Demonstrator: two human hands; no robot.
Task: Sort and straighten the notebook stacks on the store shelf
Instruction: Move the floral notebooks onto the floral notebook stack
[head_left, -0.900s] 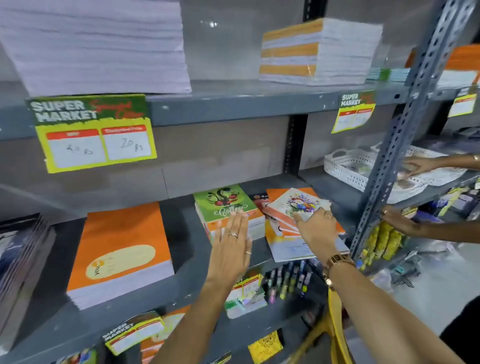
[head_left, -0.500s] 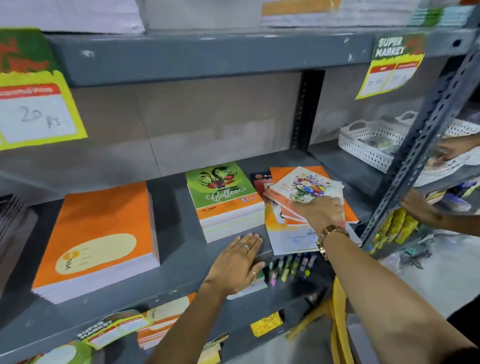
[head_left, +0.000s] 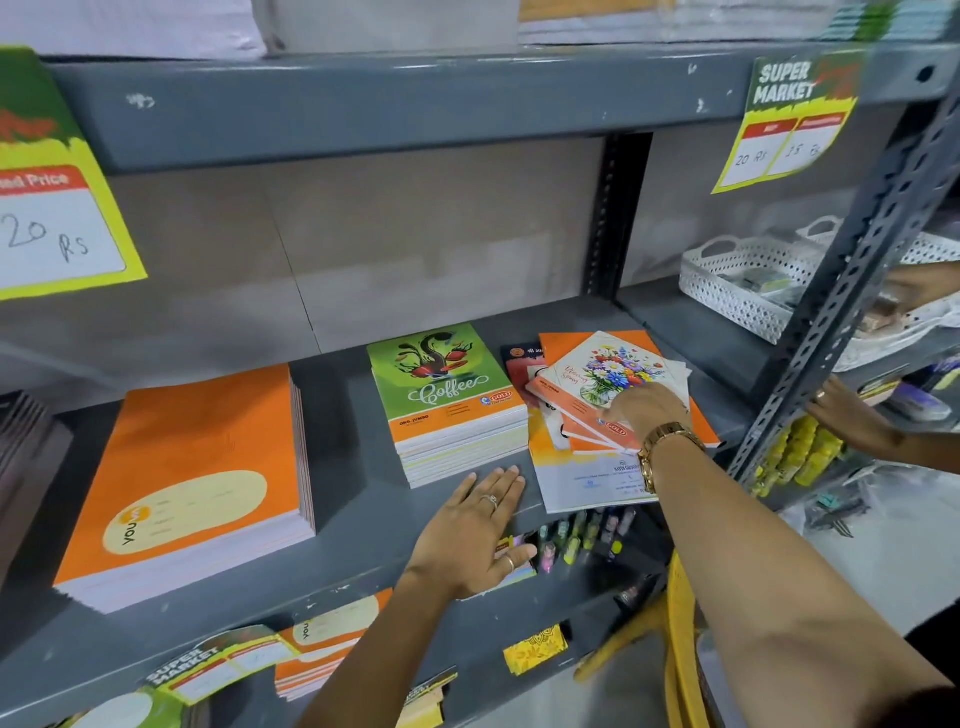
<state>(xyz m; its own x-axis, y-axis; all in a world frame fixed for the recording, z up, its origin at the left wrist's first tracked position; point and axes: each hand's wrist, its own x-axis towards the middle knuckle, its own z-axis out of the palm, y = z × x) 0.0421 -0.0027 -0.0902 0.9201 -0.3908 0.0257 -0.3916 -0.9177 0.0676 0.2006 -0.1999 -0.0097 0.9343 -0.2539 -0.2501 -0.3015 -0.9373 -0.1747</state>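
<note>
On the grey middle shelf (head_left: 358, 525) a neat stack of orange notebooks (head_left: 182, 483) lies at the left. A stack topped by a green "Coffee" notebook (head_left: 441, 384) sits in the middle. To its right is a crooked pile of mixed notebooks (head_left: 587, 478) with a floral notebook (head_left: 608, 369) skewed on top. My right hand (head_left: 641, 410) grips the floral notebook and the orange ones just under it at their near edge. My left hand (head_left: 478, 530) rests flat on the shelf's front edge below the Coffee stack, fingers spread, holding nothing.
A slotted metal post (head_left: 841, 291) stands at the right, with white baskets (head_left: 737, 280) behind it. Another person's hand (head_left: 852, 421) reaches in beyond the post. Price tags (head_left: 789, 119) hang from the upper shelf. Markers (head_left: 587, 535) and more notebooks lie on the lower shelf; a yellow chair (head_left: 680, 623) is below.
My left hand dropped from in front of the Coffee stack to the shelf's front edge. My right hand stayed on the floral notebook. The view moved closer and downward.
</note>
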